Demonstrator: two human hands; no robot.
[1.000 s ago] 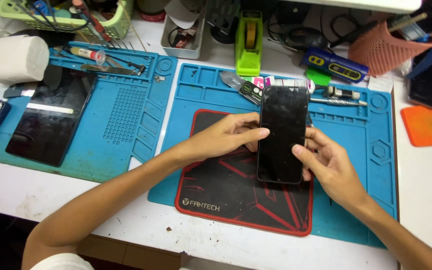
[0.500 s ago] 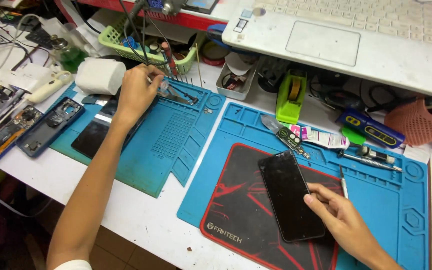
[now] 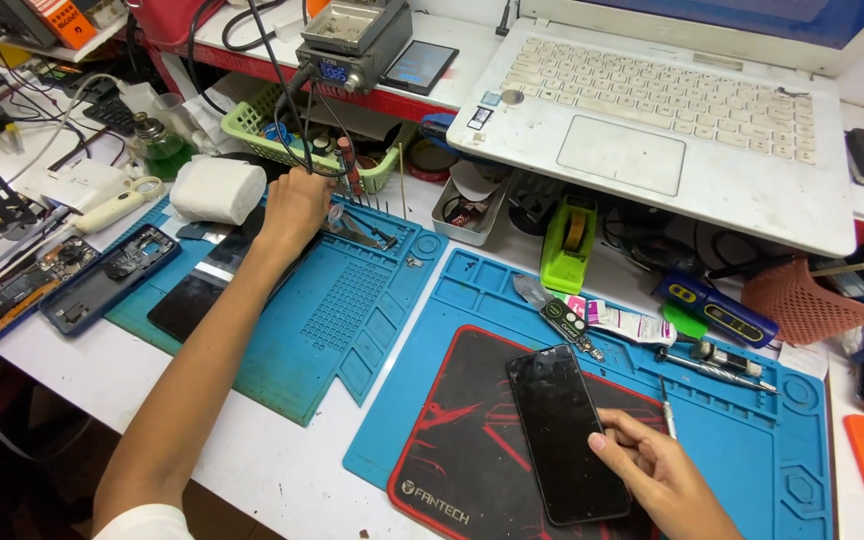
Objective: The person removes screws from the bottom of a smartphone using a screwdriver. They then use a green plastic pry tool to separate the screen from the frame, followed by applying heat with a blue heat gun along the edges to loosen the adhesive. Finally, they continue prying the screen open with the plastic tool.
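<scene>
Two hands, two jobs going on from what I see through the head cam. Right hand (image 3: 652,470) rests on the lower right edge of the black phone (image 3: 567,435), fingers loosely spread and thumb on the glass, not clamped around it. I reckon it's just pinning it flat so it doesn't slide. The phone lies face up, slightly tilted, on the black and red pad (image 3: 462,440), which sits on the right blue work mat (image 3: 772,440).

Left hand (image 3: 297,205) is stretched way over to the far edge of the left blue mat (image 3: 352,310), fingers curled around the tools by the green basket (image 3: 252,125). I can't tell whether it's actually closed on anything. So the phone is well apart from that hand, under the right one only.
</scene>
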